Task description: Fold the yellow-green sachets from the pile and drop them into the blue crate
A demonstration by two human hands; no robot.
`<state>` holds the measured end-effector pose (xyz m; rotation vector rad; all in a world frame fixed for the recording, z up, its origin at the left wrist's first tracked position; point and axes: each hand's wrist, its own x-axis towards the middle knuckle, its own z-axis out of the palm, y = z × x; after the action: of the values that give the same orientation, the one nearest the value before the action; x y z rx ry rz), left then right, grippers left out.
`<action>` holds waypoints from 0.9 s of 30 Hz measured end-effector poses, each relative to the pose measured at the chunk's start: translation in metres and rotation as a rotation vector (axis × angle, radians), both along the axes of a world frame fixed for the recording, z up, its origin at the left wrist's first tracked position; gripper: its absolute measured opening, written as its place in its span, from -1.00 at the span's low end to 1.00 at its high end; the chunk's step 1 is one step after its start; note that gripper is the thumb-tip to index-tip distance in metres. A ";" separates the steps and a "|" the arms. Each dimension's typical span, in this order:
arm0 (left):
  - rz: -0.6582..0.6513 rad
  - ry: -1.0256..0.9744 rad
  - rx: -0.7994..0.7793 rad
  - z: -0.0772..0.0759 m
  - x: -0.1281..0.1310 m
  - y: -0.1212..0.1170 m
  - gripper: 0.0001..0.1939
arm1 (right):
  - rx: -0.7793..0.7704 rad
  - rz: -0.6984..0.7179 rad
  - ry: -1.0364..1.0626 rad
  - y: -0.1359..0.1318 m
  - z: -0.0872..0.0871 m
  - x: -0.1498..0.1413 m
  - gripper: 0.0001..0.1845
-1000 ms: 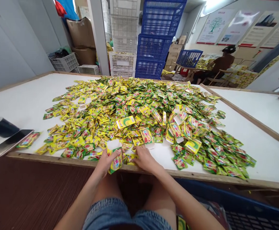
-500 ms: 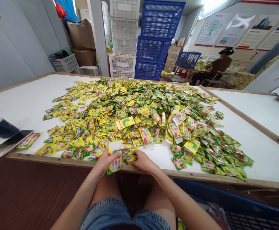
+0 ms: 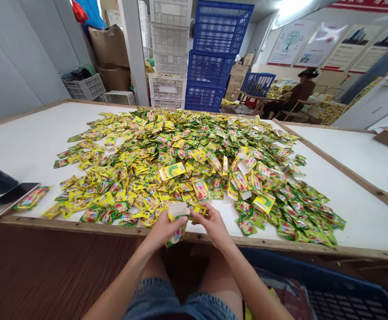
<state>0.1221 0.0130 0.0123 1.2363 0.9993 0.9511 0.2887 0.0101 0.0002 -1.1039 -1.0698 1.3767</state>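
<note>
Clamping carton [image 3: 177,236] in left hand [image 3: 163,230], yellow packets [image 3: 197,209] pinched beside it in right hand [image 3: 214,226]

A bright white ceiling light [image 3: 292,6] glares at far right (it even shines back off a wall poster [image 3: 329,33]). The near floor [image 3: 57,262] falls dim; wide-angle distortion bends the edges, and far details look soft.

Glossy plastic packets [image 3: 140,173] (crinkled, too); rough wooden edging [image 3: 264,244].
</note>
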 end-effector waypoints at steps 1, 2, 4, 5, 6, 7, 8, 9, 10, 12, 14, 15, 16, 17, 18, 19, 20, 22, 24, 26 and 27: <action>0.004 -0.015 -0.012 0.000 0.001 -0.001 -0.62 | 0.012 -0.059 0.000 0.000 -0.001 0.002 -0.62; -0.001 -0.026 -0.029 0.000 0.002 -0.001 -0.64 | 0.039 -0.105 -0.011 0.000 0.001 0.004 -0.64; -0.039 -0.039 -0.076 0.001 0.002 -0.003 -0.70 | 0.118 -0.122 -0.054 0.002 0.013 0.010 -0.66; -0.065 -0.038 -0.094 0.001 0.003 -0.003 -0.73 | 0.164 -0.082 -0.102 0.003 0.023 0.013 -0.69; -0.088 -0.033 -0.104 0.002 0.004 -0.003 -0.74 | 0.217 -0.013 -0.183 0.004 0.034 0.015 -0.72; -0.106 -0.025 -0.103 0.002 0.006 -0.002 -0.74 | 0.279 0.067 -0.300 0.005 0.045 0.015 -0.77; -0.109 -0.018 -0.090 0.003 0.008 -0.002 -0.71 | 0.350 0.142 -0.443 0.006 0.056 0.014 -0.81; -0.100 -0.012 -0.069 0.003 0.011 -0.001 -0.68 | 0.423 0.200 -0.596 0.007 0.065 0.012 -0.84; -0.086 -0.010 -0.039 0.004 0.014 0.000 -0.64 | 0.490 0.240 -0.742 0.007 0.073 0.008 -0.83; -0.058 -0.018 0.026 0.005 0.020 0.002 -0.61 | 0.604 0.271 -0.962 0.008 0.081 0.000 -0.78; -0.064 -0.035 0.065 0.005 0.025 0.004 -0.68 | 0.672 0.270 -1.065 0.009 0.081 -0.005 -0.70; -0.082 -0.047 0.063 0.005 0.027 0.006 -0.72 | 0.685 0.257 -1.077 0.010 0.078 -0.007 -0.66; -0.102 -0.060 0.050 0.006 0.029 0.007 -0.75 | 0.689 0.238 -1.070 0.011 0.075 -0.007 -0.62; -0.118 -0.072 0.032 0.007 0.031 0.008 -0.76 | 0.691 0.214 -1.050 0.012 0.072 -0.005 -0.61; -0.130 -0.082 0.018 0.009 0.032 0.009 -0.77 | 0.700 0.188 -1.023 0.013 0.069 -0.003 -0.62; -0.134 -0.087 0.010 0.011 0.033 0.010 -0.76 | 0.722 0.162 -0.994 0.014 0.067 0.000 -0.66; -0.138 -0.088 0.009 0.014 0.035 0.012 -0.77 | 0.759 0.135 -0.966 0.015 0.065 0.003 -0.72; -0.169 -0.077 0.024 0.018 0.037 0.016 -0.79 | 0.844 0.083 -0.921 0.017 0.063 0.010 -0.79; -0.240 -0.061 0.039 0.020 0.039 0.020 -0.82 | 0.909 0.037 -0.917 0.018 0.063 0.015 -0.82; -0.286 -0.070 0.061 0.017 0.041 0.025 -0.83 | 0.932 0.011 -0.973 0.017 0.061 0.017 -0.86; -0.277 -0.083 0.083 0.013 0.043 0.027 -0.81 | 0.927 0.006 -1.012 0.015 0.059 0.018 -0.87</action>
<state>0.1647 0.0398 0.0252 1.3536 0.7071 0.8250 0.3063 0.0255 0.0594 -1.0236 -2.1166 0.1002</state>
